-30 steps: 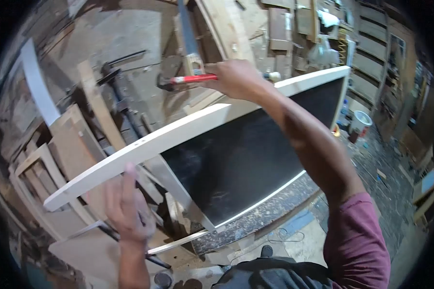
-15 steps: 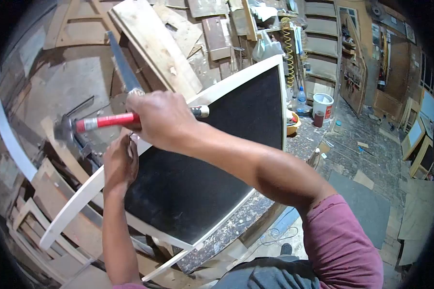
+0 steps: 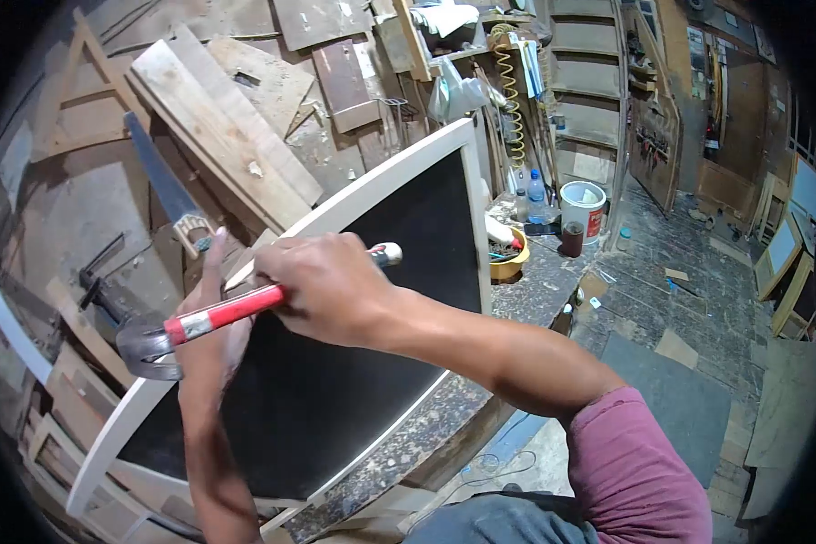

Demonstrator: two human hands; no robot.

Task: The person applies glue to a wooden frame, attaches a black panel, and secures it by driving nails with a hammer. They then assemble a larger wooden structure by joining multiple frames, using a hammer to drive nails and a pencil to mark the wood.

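Observation:
My right hand (image 3: 322, 283) is wrapped round the red and white handle of a hammer (image 3: 231, 308), whose metal head points left, above my left forearm. Behind the hammer, my left hand (image 3: 210, 313) is at the top edge of a white-framed black panel (image 3: 335, 399); one finger points up, and the other fingers are largely hidden. The panel stands tilted on the speckled bench (image 3: 408, 433). Just beyond my left hand lies a handsaw (image 3: 161, 177).
Long boards (image 3: 218, 136) lie beyond the panel. At the right are a yellow bowl (image 3: 510, 265), a white bucket (image 3: 582, 213) and a blue-capped bottle (image 3: 535, 189). A clamp (image 3: 100, 290) and curved wooden pieces are at the left.
The hammer and my right hand have moved lower and towards me. One finger of my left hand now points up. The panel's top right corner appears further left and lower as the view shifts.

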